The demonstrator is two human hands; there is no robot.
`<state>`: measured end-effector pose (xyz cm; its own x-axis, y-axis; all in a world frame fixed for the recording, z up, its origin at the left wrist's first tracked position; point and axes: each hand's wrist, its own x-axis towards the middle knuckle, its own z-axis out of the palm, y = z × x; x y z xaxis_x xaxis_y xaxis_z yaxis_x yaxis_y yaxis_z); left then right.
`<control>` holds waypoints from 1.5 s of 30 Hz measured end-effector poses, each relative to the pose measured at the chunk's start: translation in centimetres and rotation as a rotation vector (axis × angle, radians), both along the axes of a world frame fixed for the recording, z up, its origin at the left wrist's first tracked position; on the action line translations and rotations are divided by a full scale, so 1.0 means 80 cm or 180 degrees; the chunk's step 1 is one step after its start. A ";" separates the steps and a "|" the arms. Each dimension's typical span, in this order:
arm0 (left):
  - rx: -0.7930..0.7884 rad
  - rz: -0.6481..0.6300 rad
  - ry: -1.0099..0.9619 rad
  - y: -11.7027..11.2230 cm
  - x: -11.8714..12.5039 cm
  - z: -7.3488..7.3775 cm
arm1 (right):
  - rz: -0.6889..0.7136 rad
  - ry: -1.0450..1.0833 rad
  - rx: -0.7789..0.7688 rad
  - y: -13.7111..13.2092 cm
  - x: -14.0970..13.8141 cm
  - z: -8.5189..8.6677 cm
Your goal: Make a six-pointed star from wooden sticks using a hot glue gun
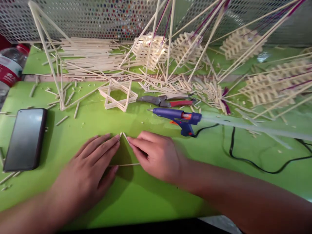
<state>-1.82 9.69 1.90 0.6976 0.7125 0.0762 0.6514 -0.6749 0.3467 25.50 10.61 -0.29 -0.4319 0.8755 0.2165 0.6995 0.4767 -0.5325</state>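
Note:
Thin wooden sticks [128,164] form a small triangle flat on the green table, its tip pointing away from me. My left hand [94,162] lies over the left side, fingers stretched out flat, fingertips touching the stick near the tip and the thumb by the bottom stick. With fingers closed, my right hand [154,154] pinches the right-hand stick [125,136] just below the tip. Parts of the sticks are hidden under both hands. Beyond them lies a star-shaped stick frame [118,95]. A blue glue gun [175,117] rests on its side beyond my right hand.
Red-handled pliers [168,100] lie behind the glue gun, whose black cord [251,162] runs right. A phone [25,139] is at left, near a bottle [12,66]. Loose sticks [90,53] and tall stick structures [151,52] fill the back, before a perforated metal panel [80,19].

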 end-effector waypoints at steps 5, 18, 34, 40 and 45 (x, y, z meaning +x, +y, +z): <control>-0.0015 -0.0033 -0.0001 0.001 0.001 0.000 | 0.0004 -0.0012 0.0009 0.000 0.000 0.001; 0.0109 -0.0181 0.0143 0.003 0.005 0.005 | 0.0008 -0.0081 0.0023 0.000 -0.001 0.003; 0.0767 0.0012 0.0855 -0.021 0.036 0.017 | -0.0288 0.0339 -0.0687 0.007 -0.006 0.000; 0.0627 0.0250 0.1240 -0.026 0.053 0.022 | -0.0321 0.0357 -0.0775 0.012 -0.009 -0.001; 0.0436 0.0403 0.1458 -0.026 0.066 0.032 | -0.0333 0.0378 -0.0868 0.014 -0.009 0.004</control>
<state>3.46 7.64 4.50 0.5897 0.7988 -0.1192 0.7961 -0.5998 -0.0808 24.81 11.74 0.01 -0.3221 0.9466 0.0110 0.6624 0.2337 -0.7118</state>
